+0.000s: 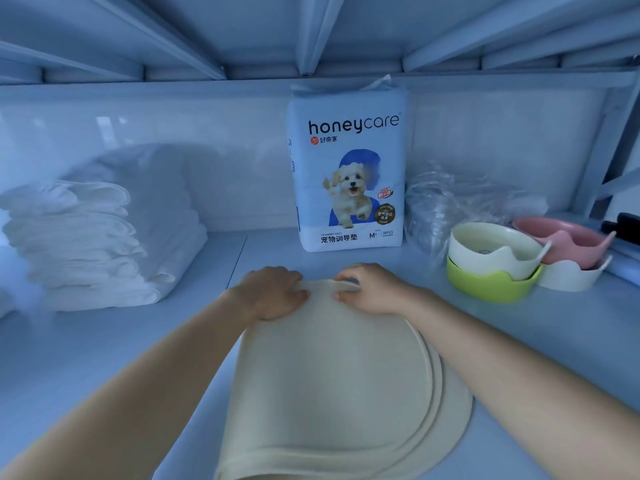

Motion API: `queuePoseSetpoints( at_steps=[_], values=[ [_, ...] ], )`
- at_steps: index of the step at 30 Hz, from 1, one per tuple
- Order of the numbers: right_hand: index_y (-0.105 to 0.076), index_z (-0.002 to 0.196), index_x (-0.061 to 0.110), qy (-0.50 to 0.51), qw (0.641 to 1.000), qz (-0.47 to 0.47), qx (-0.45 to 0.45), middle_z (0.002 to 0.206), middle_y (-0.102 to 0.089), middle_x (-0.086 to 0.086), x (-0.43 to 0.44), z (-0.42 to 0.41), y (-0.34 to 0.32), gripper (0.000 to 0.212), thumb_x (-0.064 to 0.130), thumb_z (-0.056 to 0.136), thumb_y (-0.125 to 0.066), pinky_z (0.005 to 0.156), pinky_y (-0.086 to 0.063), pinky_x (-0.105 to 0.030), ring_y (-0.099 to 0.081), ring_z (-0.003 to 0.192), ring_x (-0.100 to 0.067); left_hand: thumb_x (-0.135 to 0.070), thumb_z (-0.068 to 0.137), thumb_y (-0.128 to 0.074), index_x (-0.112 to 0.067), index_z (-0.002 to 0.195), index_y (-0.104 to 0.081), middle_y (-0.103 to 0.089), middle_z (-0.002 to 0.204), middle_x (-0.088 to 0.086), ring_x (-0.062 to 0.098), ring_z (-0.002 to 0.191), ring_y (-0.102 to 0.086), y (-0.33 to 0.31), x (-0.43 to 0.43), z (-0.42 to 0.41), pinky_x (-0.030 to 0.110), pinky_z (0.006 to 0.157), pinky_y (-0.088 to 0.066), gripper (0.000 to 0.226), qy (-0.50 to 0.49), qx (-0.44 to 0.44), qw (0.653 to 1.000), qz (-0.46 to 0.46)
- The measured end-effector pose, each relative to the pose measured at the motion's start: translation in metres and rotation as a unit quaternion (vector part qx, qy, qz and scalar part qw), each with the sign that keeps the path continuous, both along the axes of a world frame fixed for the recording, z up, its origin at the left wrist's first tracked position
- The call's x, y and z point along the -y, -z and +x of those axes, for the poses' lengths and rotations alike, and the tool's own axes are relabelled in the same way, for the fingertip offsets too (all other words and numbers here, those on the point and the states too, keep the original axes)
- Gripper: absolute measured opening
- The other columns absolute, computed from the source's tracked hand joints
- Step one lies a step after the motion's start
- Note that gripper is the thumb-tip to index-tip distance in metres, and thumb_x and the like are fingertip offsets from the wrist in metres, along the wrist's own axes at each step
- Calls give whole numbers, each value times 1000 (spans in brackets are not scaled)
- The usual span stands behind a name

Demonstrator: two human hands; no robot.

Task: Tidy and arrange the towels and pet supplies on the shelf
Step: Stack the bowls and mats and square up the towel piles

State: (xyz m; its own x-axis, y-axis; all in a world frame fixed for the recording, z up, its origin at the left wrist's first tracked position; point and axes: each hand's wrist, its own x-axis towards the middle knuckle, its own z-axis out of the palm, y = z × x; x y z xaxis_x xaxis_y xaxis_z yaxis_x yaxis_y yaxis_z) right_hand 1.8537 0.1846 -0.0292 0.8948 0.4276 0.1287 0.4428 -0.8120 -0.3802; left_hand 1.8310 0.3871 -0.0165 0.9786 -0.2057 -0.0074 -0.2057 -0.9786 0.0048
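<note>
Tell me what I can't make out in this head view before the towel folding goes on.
- Beige towel: near end cut off by the bottom edge.
- Left hand and right hand: fingertips tucked into the towel fold, grip unclear.
- Towel stack: left side blurred and cut by the edge.
- Black object: cropped at right, unidentifiable.
- Clear plastic: contents indistinct.

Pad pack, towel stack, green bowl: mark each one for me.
Pad pack (349,174): head view, front panel, on the puppy picture.
Towel stack (90,244): head view, folded edges facing the camera.
Green bowl (488,284): head view, outer wall below the cream bowl.
</note>
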Motion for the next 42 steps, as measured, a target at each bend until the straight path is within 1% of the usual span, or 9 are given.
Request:
queuePoseSetpoints(
  at_steps=[6,13,16,20,24,27,32,37,42],
  values=[
    [-57,122,19,-10,1000,-8,-3,120,-59,2,-1,9,-6,45,40,83,-66,93,-42,-27,-53,111,-16,-52,94,-32,-25,134,-41,-45,127,4,24,119,-45,5,-3,2,39,96,-40,50,10,29,999,14],
    [-62,116,20,-19,1000,13,3,104,-56,7,-2,9,-4,38,37,82,-68,83,-41,-24,-52,95,-10,-50,93,-36,-23,134,-42,-45,123,6,25,117,-41,8,-3,-2,37,98,-37,49,15,61,998,-25],
    [-64,110,20,-15,1000,14,-4,105,-61,4,-1,11,-4,36,38,79,-70,84,-45,-28,-56,95,-14,-50,92,-38,-24,132,-43,-47,121,5,24,117,-41,6,-3,-3,38,100,-36,48,23,51,998,-40],
    [-63,111,20,-17,1000,8,-19,104,-51,0,0,9,-8,38,39,79,-70,86,-44,-27,-53,96,-15,-50,92,-40,-21,125,-45,-47,117,3,23,114,-44,2,-5,-3,38,98,-37,44,22,34,997,-67],
    [-64,104,19,-17,999,1,-44,92,-57,6,0,8,-8,33,40,79,-69,84,-50,-33,-59,90,-16,-50,92,-41,-20,122,-45,-49,116,2,22,111,-47,2,-6,-4,37,96,-38,43,27,24,997,-61],
    [-61,102,21,-13,998,22,-56,99,-64,7,1,8,-9,36,40,75,-73,84,-51,-34,-61,91,-13,-50,90,-44,-23,120,-47,-52,117,-1,20,109,-49,-2,-7,-4,35,93,-40,41,27,3,997,-77],
    [-59,107,24,-21,998,33,-59,106,-63,10,2,4,-9,40,38,74,-75,88,-49,-28,-59,96,-9,-52,87,-50,-25,123,-45,-50,120,-2,19,112,-47,-1,-5,-4,38,96,-40,45,16,-16,997,-76],
    [-63,109,23,-16,995,74,-58,106,-66,12,5,1,-6,42,35,71,-77,91,-49,-29,-61,98,-6,-46,86,-54,-26,118,-46,-46,111,-6,16,107,-47,-8,-9,-3,26,83,-35,38,28,-12,995,-93],
    [-64,111,22,-2,994,94,-49,110,-66,12,10,-1,-1,46,33,69,-79,94,-48,-30,-61,102,-5,-33,88,-57,-26,118,-49,-51,113,-10,11,101,-45,-15,-16,-3,22,79,-32,32,56,-38,992,-106]
  ],
)
